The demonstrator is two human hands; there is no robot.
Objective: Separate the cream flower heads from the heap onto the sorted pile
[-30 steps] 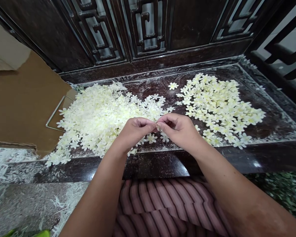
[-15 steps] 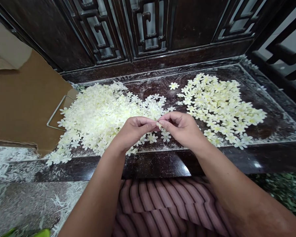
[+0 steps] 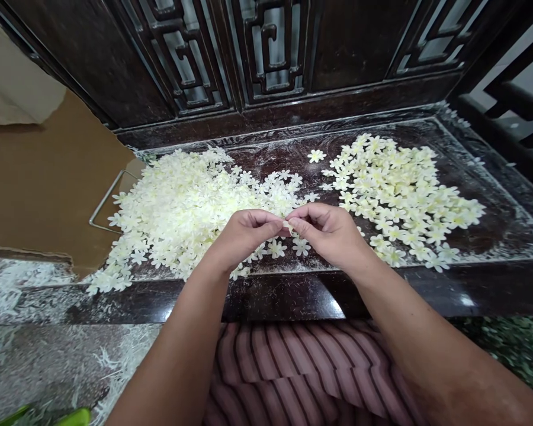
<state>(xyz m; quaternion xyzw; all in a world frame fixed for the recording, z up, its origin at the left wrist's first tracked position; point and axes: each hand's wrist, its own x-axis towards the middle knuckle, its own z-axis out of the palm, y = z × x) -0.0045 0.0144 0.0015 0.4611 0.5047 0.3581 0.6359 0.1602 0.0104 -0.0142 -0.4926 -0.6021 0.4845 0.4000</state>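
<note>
Pinching one small white flower (image 3: 286, 225) between both hands over the dark bench (image 3: 284, 296).

I am holding my left hand (image 3: 244, 234) and right hand (image 3: 331, 234) together, fingertip to fingertip, both closing on that flower just above the bench's front edge. A big heap (image 3: 182, 207) of the same flowers is lying on the bench's left half, and a smaller heap (image 3: 400, 195) is spreading over its right half, with a lone bloom (image 3: 315, 155) sitting between them near the bench's back. A carved panel (image 3: 266, 47) is rising behind the bench. Cardboard (image 3: 39, 189) with a wire handle (image 3: 104, 201) is lying at the bench's left end. Striped cloth (image 3: 302, 373) is covering my lap below the bench's front, with white shreds (image 3: 39, 355) to its left.
</note>
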